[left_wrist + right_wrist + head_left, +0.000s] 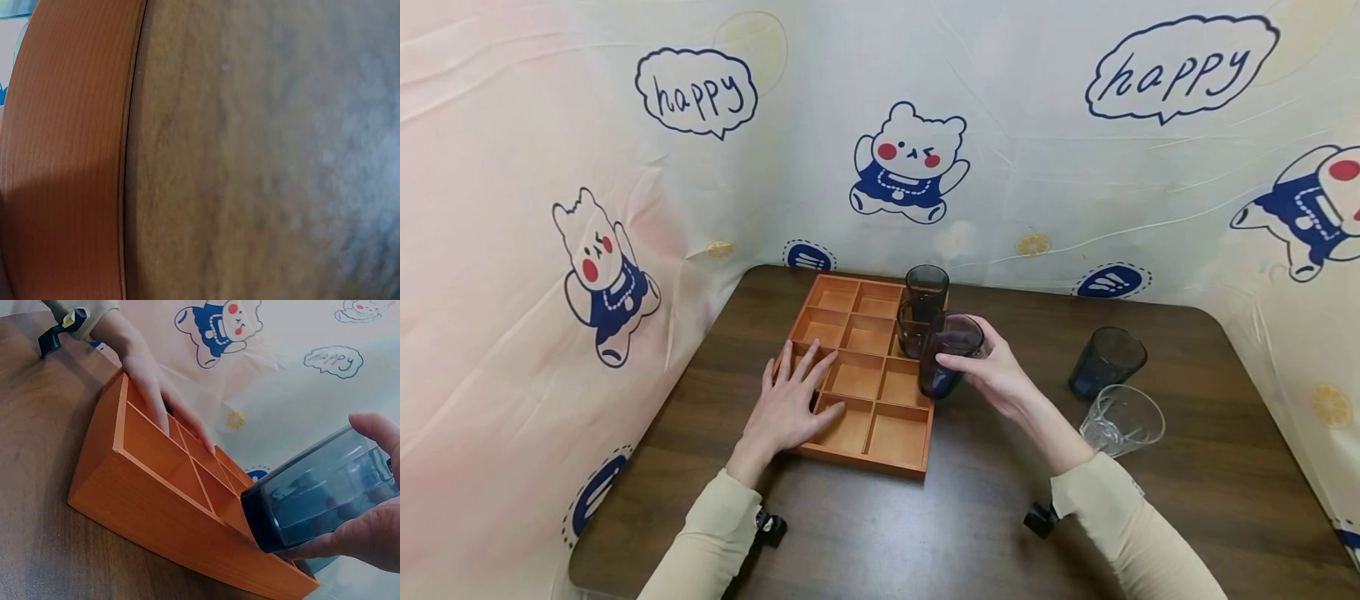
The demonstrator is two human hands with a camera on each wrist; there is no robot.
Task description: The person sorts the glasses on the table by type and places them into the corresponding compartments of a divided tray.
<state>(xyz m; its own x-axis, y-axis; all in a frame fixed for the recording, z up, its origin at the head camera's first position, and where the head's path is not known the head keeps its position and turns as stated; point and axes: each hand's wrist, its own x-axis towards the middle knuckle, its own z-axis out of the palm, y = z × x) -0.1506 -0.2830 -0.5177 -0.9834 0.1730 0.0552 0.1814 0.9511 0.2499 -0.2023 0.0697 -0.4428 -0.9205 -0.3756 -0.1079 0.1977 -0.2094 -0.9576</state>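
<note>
A wooden box point(862, 458) divided into several compartments lies on the table. My left hand point(784, 408) rests on its left side, fingers spread over the compartments. With my right hand point(1003, 379) I grip a dark tinted glass point(942, 367) above the box's right edge. The right wrist view shows this glass point(325, 487) tilted, between thumb and fingers. Two more dark glasses, a far one point(927, 282) and a nearer one point(912, 327), stand in right-column compartments at the back. In the left wrist view only the box's side wall point(69, 125) and tabletop appear.
Right of my right forearm, a dark glass point(1105, 362) and a clear glass point(1123, 421) stand close together on the brown table point(970, 525). A printed curtain point(1037, 167) hangs behind the table and along both sides.
</note>
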